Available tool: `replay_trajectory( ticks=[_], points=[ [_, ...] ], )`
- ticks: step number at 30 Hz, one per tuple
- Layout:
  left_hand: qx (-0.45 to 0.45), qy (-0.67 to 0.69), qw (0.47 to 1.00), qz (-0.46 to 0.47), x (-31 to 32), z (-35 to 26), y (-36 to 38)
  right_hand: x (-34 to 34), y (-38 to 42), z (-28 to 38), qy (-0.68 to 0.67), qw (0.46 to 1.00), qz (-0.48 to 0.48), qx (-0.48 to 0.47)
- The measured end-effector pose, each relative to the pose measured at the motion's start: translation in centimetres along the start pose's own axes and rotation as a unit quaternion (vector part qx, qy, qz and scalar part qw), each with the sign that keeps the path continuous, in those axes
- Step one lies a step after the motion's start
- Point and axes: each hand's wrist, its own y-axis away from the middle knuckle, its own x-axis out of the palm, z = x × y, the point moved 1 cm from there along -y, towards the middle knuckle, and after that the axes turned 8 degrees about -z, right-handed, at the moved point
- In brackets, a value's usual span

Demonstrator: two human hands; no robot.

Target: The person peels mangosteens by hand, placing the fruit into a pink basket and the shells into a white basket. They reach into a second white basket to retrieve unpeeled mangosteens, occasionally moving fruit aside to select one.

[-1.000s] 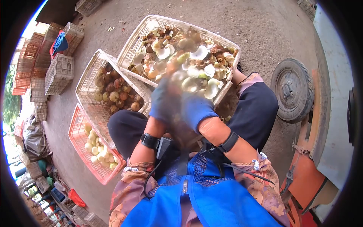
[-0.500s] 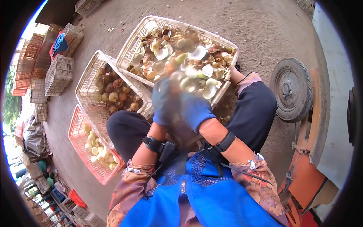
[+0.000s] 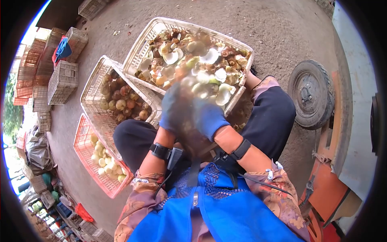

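Note:
Both hands wear blue gloves and meet at the near edge of a white crate full of onion peels and cut pieces. My left hand is curled, with its fingers blurred. Close beside it on the right, my right hand is also curled. A smear over the fingers hides what they hold, if anything. Left of my hands, a second white crate holds unpeeled onions. Below it, a red crate contains peeled pale onions.
My bent knees flank my hands. A wheel stands at the right beside an orange frame. Stacked crates and a grey covered bundle are at the left on the dirt ground.
My left hand and wrist have shifted slightly left, and its forearm has turned a little. The right hand stays nearly in place. The crates look unchanged.

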Motion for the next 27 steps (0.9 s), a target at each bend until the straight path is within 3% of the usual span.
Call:
replay_trajectory(
  ticks=[1,3,4,5,6,7,9,12,16,17,18,21,22,23,25,27],
  points=[
    [0.0,0.0,1.0,0.0,0.1,0.4,0.4,0.2,0.0,0.2,0.002,1.0,-0.012,0.011],
    [-0.219,0.238,0.946,-0.007,-0.3,0.9,1.0,-0.9,-0.3,0.3,0.046,0.999,0.01,0.005],
    [-0.221,0.237,0.946,-0.007,-0.6,1.1,1.0,-0.9,-0.6,-0.4,0.04,0.999,0.025,-0.004],
    [-0.346,0.369,0.862,0.033,-0.9,1.4,1.0,-0.9,-0.9,-1.1,0.034,0.999,0.039,-0.012],
    [-0.457,0.486,0.741,0.072,-1.1,1.0,0.8,-0.3,-0.7,-2.0,0.037,0.998,0.017,-0.054],
    [-0.459,0.485,0.741,0.073,-1.3,0.3,0.7,0.3,-0.7,-2.7,0.036,0.998,0.019,-0.052],
    [-0.533,0.597,0.589,0.109,-1.9,-2.9,-0.6,1.0,-1.1,-3.7,0.021,0.997,-0.001,-0.072],
    [-0.541,0.601,0.57,0.145,-2.2,-3.5,-1.2,1.4,-1.4,-3.6,-0.006,0.998,-0.021,-0.062],
    [-0.544,0.595,0.581,0.114,-1.4,-2.3,-0.7,0.9,-0.8,-2.3,-0.011,0.999,-0.031,-0.006],
    [-0.403,0.406,0.811,0.122,-0.6,-0.4,0.1,0.8,-0.8,-2.1,-0.004,0.999,-0.031,0.001],
    [-0.217,0.174,0.953,0.117,-0.3,-0.2,0.1,0.7,-0.8,-2.2,0.004,0.999,-0.033,0.007],
    [-0.178,0.258,0.947,0.07,-0.4,-1.9,0.3,0.5,-0.8,-2.6,0.035,0.999,-0.018,-0.024],
    [-0.338,0.387,0.85,0.116,-0.5,-0.7,0.6,0.6,-1.0,-3.2,0.034,0.999,-0.018,-0.024],
    [-0.337,0.387,0.851,0.116,-0.5,-0.2,0.7,0.7,-1.4,-4.0,0.032,0.998,-0.012,-0.054],
    [-0.512,0.57,0.632,0.115,0.2,0.7,0.9,0.9,-1.7,-4.7,0.033,0.996,-0.007,-0.081],
    [-0.526,0.587,0.604,0.117,-0.6,-1.8,-0.1,0.4,-1.9,-4.3,0.043,0.997,-0.023,-0.054]
  ],
)
